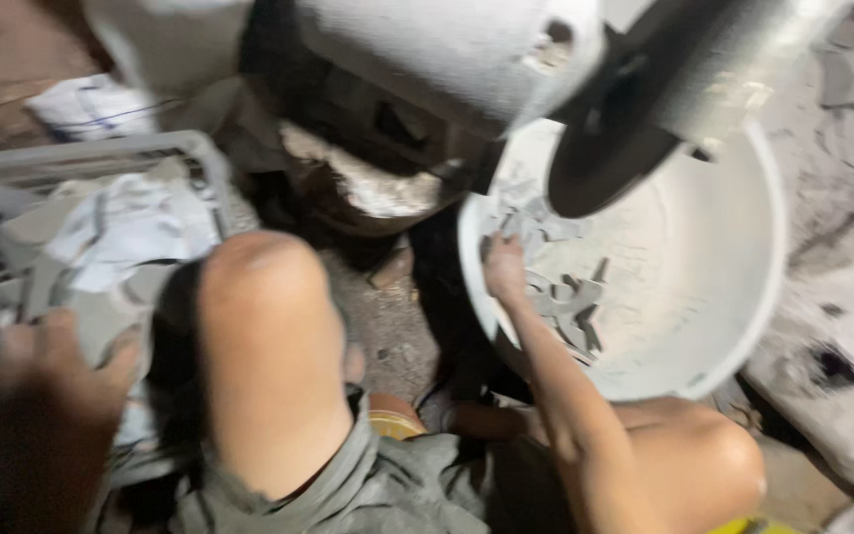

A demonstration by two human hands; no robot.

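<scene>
On the dusty floor, a white basin point(743, 297) holds grey metal pieces point(570, 302). The right hand point(503, 269) reaches among them, its grip too blurred to tell; picking looks underway. The left hand point(46, 381) lies loosely open at a grey crate point(81, 158).

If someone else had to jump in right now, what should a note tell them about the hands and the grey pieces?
Right hand: reaching into the big white tub, fingers on the flat grey metal pieces piled at its left side. The blur hides whether it grips one.
Left hand: resting at the near edge of the grey plastic crate, which holds similar grey pieces and white cloth or paper.
Done: pieces sit in both tub and crate.
Left: a pile of pieces remains in the tub.
Note: a grey machine with a dark disc hangs just above the tub.
</scene>
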